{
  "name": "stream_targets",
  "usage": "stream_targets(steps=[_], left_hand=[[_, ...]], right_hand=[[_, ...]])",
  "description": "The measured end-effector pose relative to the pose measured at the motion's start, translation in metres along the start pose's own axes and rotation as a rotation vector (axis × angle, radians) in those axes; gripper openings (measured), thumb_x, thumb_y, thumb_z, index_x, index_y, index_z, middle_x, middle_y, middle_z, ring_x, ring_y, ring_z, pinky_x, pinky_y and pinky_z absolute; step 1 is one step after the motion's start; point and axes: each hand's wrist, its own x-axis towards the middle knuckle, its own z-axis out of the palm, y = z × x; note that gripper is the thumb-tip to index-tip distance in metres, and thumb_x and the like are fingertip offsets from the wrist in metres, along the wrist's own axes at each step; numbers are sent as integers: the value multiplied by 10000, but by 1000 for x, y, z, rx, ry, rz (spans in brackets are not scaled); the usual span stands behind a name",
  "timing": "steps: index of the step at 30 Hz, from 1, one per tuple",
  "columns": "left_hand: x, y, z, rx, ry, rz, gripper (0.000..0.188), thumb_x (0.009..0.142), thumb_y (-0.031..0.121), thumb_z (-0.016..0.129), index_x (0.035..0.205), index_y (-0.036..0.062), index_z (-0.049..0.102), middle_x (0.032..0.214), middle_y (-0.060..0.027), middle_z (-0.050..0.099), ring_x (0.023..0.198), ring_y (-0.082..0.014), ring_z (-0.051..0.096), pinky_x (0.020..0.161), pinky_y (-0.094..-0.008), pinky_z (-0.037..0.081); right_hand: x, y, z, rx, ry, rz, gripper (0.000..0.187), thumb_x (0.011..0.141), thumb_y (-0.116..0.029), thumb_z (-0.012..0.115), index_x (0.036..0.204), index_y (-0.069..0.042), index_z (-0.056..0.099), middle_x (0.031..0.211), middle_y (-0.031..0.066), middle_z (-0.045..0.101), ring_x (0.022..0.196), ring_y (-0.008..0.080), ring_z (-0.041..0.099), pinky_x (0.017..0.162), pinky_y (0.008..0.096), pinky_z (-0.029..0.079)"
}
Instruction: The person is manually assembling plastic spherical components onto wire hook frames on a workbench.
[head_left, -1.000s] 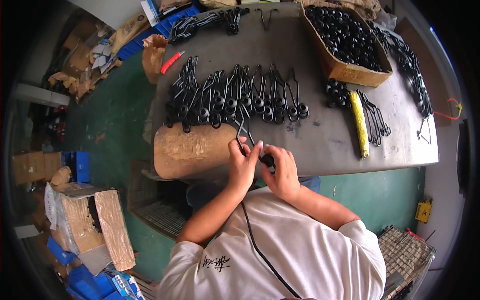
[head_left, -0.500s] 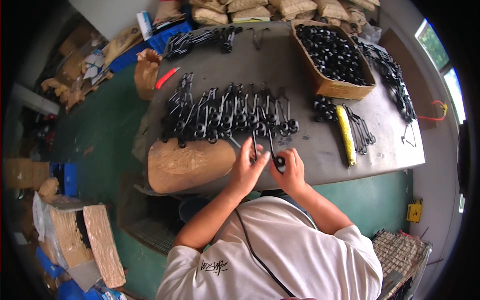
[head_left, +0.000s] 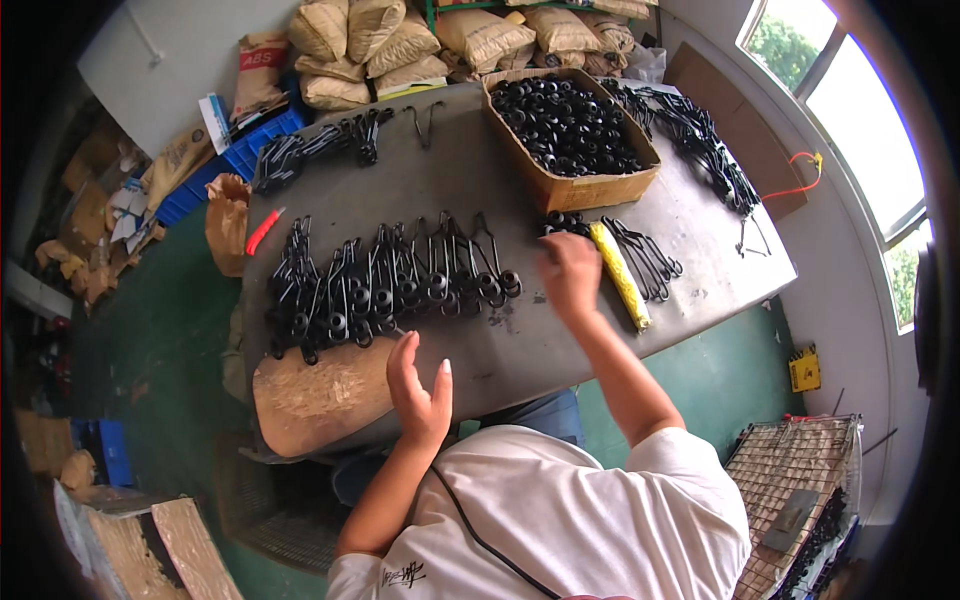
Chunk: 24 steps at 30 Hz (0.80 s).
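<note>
My left hand (head_left: 421, 396) is raised over the near edge of the table, thumb and fingers apart, with nothing seen in it. Just beyond it lies a wide row of bent wire pieces with black round ends (head_left: 385, 285), partly over a worn brown board (head_left: 320, 395). My right hand (head_left: 572, 275) reaches to a small pile of black round parts (head_left: 566, 222) in front of the cardboard box; its fingertips are blurred against the dark parts, so their grip is unclear. Beside that hand lies a yellow wrapped bar (head_left: 620, 276), with several bare bent wires (head_left: 648, 260) to its right.
A cardboard box (head_left: 600, 190) full of black round parts stands at the back of the grey table (head_left: 460, 180). More wire pieces lie in bundles at the far left (head_left: 320, 145) and far right (head_left: 700, 145). A red-handled tool (head_left: 264, 231) lies near the left edge.
My hands have parted: the right has moved away to the small pile, and the left has opened. The wire piece between them is no longer in my hands. The view has shifted.
</note>
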Motion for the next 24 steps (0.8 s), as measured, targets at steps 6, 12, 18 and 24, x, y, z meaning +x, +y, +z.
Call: stream_targets(steps=[6,12,18,24], left_hand=[[-8,-1,1,-1,-68,20,530,875,82,661,1350,-26,454,1328,-200,515,1220,-364,502,1044,-440,396],[-6,10,18,-34,-95,54,552,856,79,678,1359,-6,467,1324,-183,523,1198,-351,519,999,-415,425],[-6,14,20,-40,-137,51,538,862,73,665,1356,-6,467,1332,-179,519,1226,-343,505,1045,-417,399],[-9,16,25,-39,-179,64,532,864,75,663,1353,-3,467,1319,-187,523,1207,-348,518,1034,-414,413]], right_hand=[[-3,181,-74,-521,-289,497,514,838,-294,692,1298,-92,586,1263,137,610,1220,313,532,1033,416,418],[0,234,-98,-226,-648,428,618,806,-346,726,1320,-42,567,1266,210,594,1208,359,541,1043,404,426],[-1,232,-100,-133,-613,445,651,777,-290,762,1327,-11,552,1261,216,597,1211,356,541,1033,410,434],[10,242,-108,55,-668,504,624,773,-270,773,1302,-4,575,1200,194,647,1108,306,628,983,377,479]])
